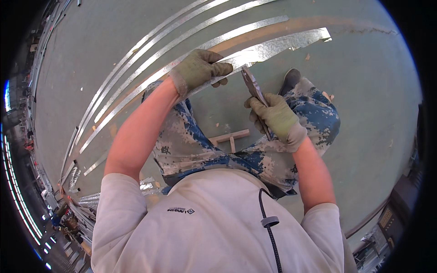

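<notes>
My left hand (pixel 199 68), in an olive work glove, grips a long shiny sheet-metal strip (pixel 277 45) near its middle and holds it up above my knees. My right hand (pixel 275 118), also gloved, is closed around the handles of metal snips (pixel 252 84). The snips' blades meet the strip's lower edge just right of my left hand. The strip runs from upper right down toward the left, past my left arm. I am seated with camouflage trousers below both hands.
Several more long metal strips (pixel 150 50) lie curved on the green floor beyond my hands. A small wooden stool (pixel 230 136) shows between my legs. Scrap metal pieces (pixel 75 175) pile up at the left. A dark shoe (pixel 291 78) rests by the snips.
</notes>
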The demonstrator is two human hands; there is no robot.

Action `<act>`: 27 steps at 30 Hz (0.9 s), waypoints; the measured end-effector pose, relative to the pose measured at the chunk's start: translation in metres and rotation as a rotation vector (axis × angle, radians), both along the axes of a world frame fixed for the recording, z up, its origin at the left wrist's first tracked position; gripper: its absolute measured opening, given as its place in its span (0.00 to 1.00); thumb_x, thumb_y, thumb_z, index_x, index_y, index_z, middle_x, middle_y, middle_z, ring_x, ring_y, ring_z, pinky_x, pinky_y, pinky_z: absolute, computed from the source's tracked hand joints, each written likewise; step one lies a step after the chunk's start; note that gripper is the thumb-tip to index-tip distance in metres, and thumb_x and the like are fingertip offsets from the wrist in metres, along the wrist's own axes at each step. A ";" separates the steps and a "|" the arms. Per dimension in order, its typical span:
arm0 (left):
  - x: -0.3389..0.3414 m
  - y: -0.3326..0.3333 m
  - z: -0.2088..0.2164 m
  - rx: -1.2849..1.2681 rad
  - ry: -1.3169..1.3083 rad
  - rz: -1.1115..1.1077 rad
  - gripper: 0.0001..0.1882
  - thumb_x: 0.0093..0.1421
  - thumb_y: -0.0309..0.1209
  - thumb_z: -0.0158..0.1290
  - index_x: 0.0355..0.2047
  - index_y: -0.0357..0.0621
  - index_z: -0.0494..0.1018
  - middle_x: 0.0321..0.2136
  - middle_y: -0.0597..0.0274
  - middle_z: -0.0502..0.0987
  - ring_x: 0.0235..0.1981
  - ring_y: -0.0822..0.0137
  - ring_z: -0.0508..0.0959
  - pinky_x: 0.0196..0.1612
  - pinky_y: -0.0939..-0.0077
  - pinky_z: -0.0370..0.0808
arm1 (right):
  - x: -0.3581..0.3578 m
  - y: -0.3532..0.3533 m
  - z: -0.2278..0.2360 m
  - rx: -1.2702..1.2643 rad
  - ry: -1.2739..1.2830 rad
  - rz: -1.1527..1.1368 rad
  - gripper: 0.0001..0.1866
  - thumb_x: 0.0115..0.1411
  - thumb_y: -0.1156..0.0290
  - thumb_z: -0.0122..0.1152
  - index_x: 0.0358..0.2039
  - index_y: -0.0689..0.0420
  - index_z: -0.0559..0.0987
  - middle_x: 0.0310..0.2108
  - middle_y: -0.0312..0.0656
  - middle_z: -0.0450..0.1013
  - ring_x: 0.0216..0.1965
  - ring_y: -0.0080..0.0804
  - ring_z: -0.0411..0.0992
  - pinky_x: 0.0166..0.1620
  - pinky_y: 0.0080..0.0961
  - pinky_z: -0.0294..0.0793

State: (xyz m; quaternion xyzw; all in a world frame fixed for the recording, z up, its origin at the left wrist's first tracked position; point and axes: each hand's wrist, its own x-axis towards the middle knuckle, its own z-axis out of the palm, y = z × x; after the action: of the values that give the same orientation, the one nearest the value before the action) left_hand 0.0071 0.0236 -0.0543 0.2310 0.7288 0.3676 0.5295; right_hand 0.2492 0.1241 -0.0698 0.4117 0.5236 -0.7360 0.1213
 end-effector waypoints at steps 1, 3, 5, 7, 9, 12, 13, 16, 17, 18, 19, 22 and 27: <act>0.000 0.000 0.001 -0.012 0.003 -0.009 0.22 0.69 0.38 0.65 0.52 0.29 0.81 0.36 0.56 0.85 0.35 0.70 0.84 0.40 0.73 0.82 | 0.002 0.003 -0.001 -0.047 0.019 0.004 0.16 0.76 0.58 0.61 0.46 0.60 0.83 0.27 0.36 0.77 0.23 0.22 0.73 0.24 0.24 0.71; 0.000 0.002 0.009 -0.039 0.011 -0.028 0.21 0.69 0.38 0.65 0.51 0.30 0.81 0.34 0.57 0.85 0.34 0.70 0.84 0.40 0.74 0.81 | 0.005 0.008 -0.002 -0.129 0.075 0.016 0.17 0.76 0.58 0.60 0.47 0.61 0.82 0.26 0.37 0.77 0.21 0.23 0.73 0.23 0.24 0.70; 0.004 0.003 0.015 -0.075 0.054 -0.028 0.20 0.69 0.37 0.65 0.50 0.29 0.82 0.32 0.57 0.85 0.32 0.71 0.83 0.38 0.75 0.80 | 0.006 0.011 -0.003 -0.198 0.148 0.034 0.18 0.76 0.57 0.59 0.47 0.62 0.82 0.24 0.38 0.76 0.19 0.25 0.72 0.22 0.22 0.69; 0.006 0.004 0.014 -0.088 0.060 -0.020 0.18 0.69 0.35 0.65 0.49 0.29 0.82 0.32 0.57 0.85 0.31 0.71 0.82 0.36 0.75 0.79 | 0.009 0.017 -0.009 -0.377 0.202 0.005 0.19 0.76 0.57 0.59 0.47 0.63 0.81 0.24 0.40 0.76 0.19 0.27 0.72 0.22 0.24 0.70; 0.005 0.003 0.012 -0.079 0.035 0.002 0.17 0.68 0.33 0.66 0.47 0.28 0.82 0.32 0.56 0.85 0.31 0.71 0.82 0.35 0.75 0.78 | 0.011 0.022 -0.013 -0.524 0.250 -0.016 0.19 0.75 0.57 0.60 0.46 0.64 0.81 0.24 0.42 0.76 0.18 0.30 0.73 0.22 0.26 0.71; -0.002 -0.002 -0.004 -0.003 -0.027 0.010 0.17 0.68 0.32 0.67 0.47 0.26 0.82 0.33 0.55 0.85 0.31 0.70 0.81 0.32 0.74 0.77 | 0.013 0.024 -0.015 -0.663 0.300 -0.044 0.20 0.74 0.57 0.61 0.46 0.65 0.81 0.24 0.44 0.77 0.18 0.33 0.73 0.21 0.30 0.71; -0.004 -0.004 -0.005 0.001 -0.041 0.017 0.17 0.68 0.31 0.67 0.47 0.26 0.82 0.33 0.55 0.85 0.31 0.70 0.81 0.32 0.74 0.77 | 0.013 0.024 -0.014 -0.686 0.308 -0.057 0.20 0.74 0.57 0.61 0.46 0.66 0.80 0.24 0.45 0.77 0.18 0.34 0.73 0.21 0.30 0.71; -0.006 -0.004 -0.005 0.027 -0.061 0.029 0.17 0.67 0.31 0.67 0.47 0.26 0.82 0.34 0.55 0.84 0.31 0.70 0.81 0.32 0.74 0.77 | 0.008 0.021 -0.010 -0.638 0.294 -0.058 0.21 0.74 0.58 0.62 0.48 0.68 0.80 0.26 0.44 0.77 0.19 0.33 0.74 0.22 0.29 0.72; -0.007 -0.002 -0.003 0.029 -0.055 0.027 0.17 0.68 0.31 0.67 0.47 0.26 0.81 0.34 0.55 0.84 0.31 0.70 0.81 0.32 0.74 0.77 | 0.006 0.019 -0.009 -0.602 0.283 -0.052 0.21 0.74 0.59 0.63 0.49 0.69 0.80 0.26 0.44 0.77 0.19 0.31 0.74 0.22 0.28 0.73; -0.006 -0.001 -0.002 0.035 -0.049 0.028 0.17 0.68 0.31 0.67 0.48 0.26 0.81 0.34 0.55 0.84 0.31 0.69 0.81 0.33 0.74 0.77 | 0.006 0.019 -0.009 -0.565 0.292 -0.034 0.22 0.74 0.59 0.63 0.50 0.69 0.80 0.27 0.44 0.78 0.20 0.31 0.74 0.23 0.28 0.73; -0.003 -0.002 0.000 0.035 -0.030 0.081 0.18 0.67 0.31 0.67 0.48 0.27 0.81 0.33 0.56 0.84 0.30 0.69 0.81 0.34 0.73 0.78 | 0.006 0.018 -0.009 -0.528 0.302 -0.015 0.22 0.74 0.58 0.63 0.51 0.68 0.81 0.27 0.44 0.78 0.21 0.31 0.75 0.23 0.28 0.73; -0.005 0.001 0.017 -0.025 0.031 -0.028 0.20 0.67 0.35 0.67 0.51 0.29 0.81 0.34 0.56 0.85 0.33 0.69 0.82 0.38 0.72 0.79 | 0.008 0.018 -0.009 -0.416 0.306 0.040 0.21 0.75 0.57 0.62 0.53 0.66 0.82 0.28 0.42 0.79 0.23 0.29 0.76 0.26 0.28 0.74; -0.003 -0.012 0.023 -0.014 0.247 -0.093 0.31 0.66 0.45 0.67 0.58 0.30 0.79 0.45 0.53 0.85 0.45 0.68 0.83 0.51 0.72 0.79 | 0.008 0.013 -0.009 -0.278 0.299 0.044 0.21 0.76 0.56 0.61 0.54 0.62 0.83 0.29 0.40 0.80 0.25 0.27 0.77 0.28 0.25 0.75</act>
State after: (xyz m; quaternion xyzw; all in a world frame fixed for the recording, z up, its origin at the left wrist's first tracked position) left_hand 0.0037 0.0111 -0.0314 0.3043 0.7795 0.3062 0.4538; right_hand 0.2569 0.1367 -0.0791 0.2658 0.4380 -0.8512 0.1139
